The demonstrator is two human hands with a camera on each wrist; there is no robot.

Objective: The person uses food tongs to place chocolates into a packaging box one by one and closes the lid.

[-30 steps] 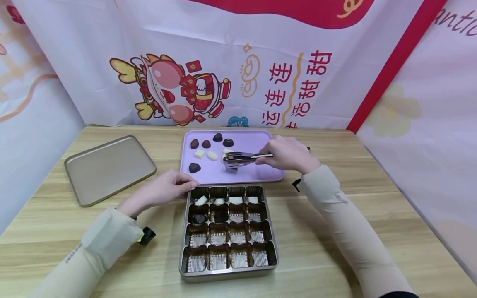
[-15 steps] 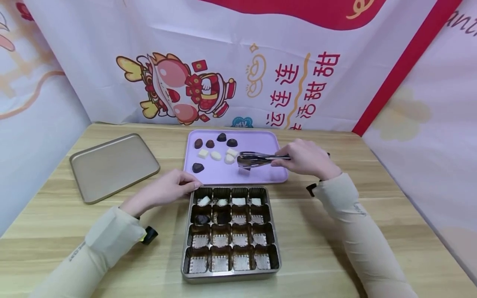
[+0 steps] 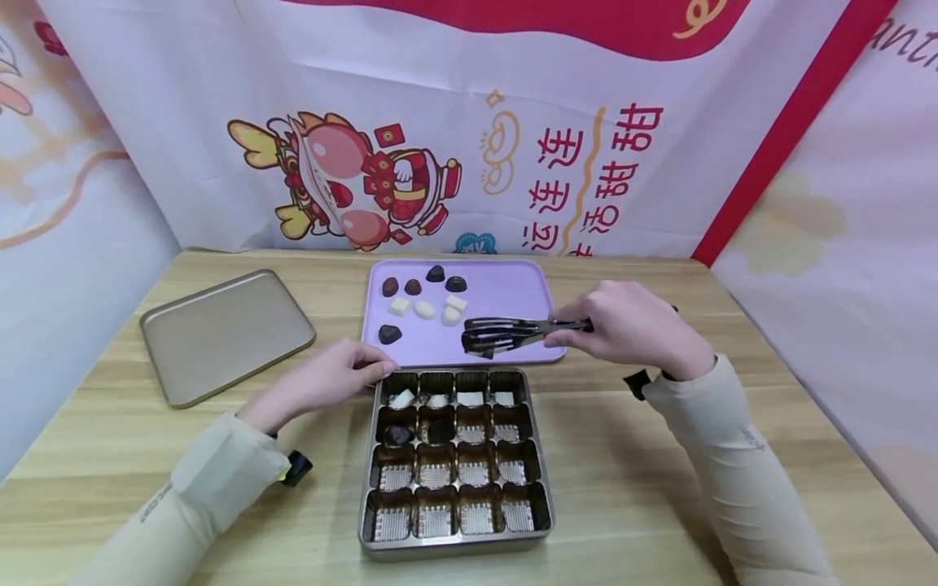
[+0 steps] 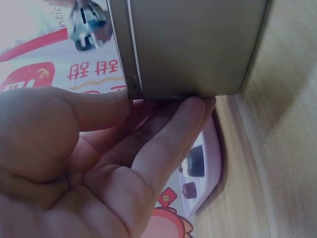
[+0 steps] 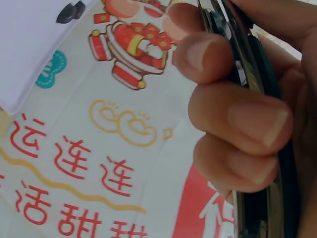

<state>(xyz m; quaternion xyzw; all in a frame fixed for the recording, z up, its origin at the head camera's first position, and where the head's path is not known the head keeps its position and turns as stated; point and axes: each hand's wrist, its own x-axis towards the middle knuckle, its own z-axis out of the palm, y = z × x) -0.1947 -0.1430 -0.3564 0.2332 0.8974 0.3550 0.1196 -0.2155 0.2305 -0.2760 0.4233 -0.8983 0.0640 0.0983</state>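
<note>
lilac tray's (image 3: 507, 290) open side under tongs (image 3: 501, 332); box (image 3: 456, 544) edge near

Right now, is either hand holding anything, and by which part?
The right hand holds the tongs by the handle; whether their dark tips pinch anything is hard to tell. The left hand holds the compartment box at its far-left corner.

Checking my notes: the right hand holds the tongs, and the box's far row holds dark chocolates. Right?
No: in the head view, the box has white pieces in its far row. The right hand does hold the tongs.
</note>
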